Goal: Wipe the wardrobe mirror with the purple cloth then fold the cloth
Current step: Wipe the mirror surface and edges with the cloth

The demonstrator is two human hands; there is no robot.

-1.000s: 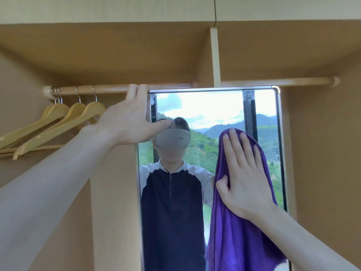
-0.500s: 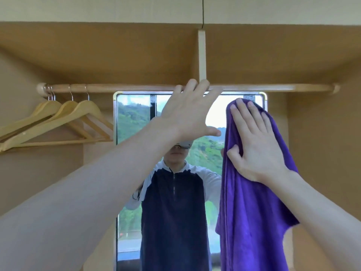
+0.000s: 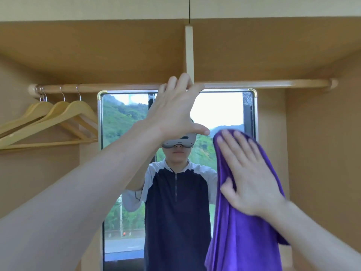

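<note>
The wardrobe mirror (image 3: 125, 173) stands upright in the middle of the open wardrobe, its frame silver with gold corners. My right hand (image 3: 248, 177) lies flat, fingers straight, pressing the purple cloth (image 3: 240, 235) against the right half of the glass; the cloth hangs down past the bottom of the view. My left hand (image 3: 173, 112) is raised at the mirror's top middle, fingers straight, fingertips at the top edge just below the rail. Whether it touches the frame is unclear. The glass reflects a person and a window with green hills.
A wooden clothes rail (image 3: 273, 84) runs across the wardrobe just above the mirror. Several wooden hangers (image 3: 58, 118) hang at its left end. A vertical divider (image 3: 189, 53) rises above the rail. Brown wardrobe walls close in left and right (image 3: 322, 153).
My right hand has slid the cloth down from the mirror's top right corner to the middle of the right side. My left hand stays at the top edge, after moving there from the left corner.
</note>
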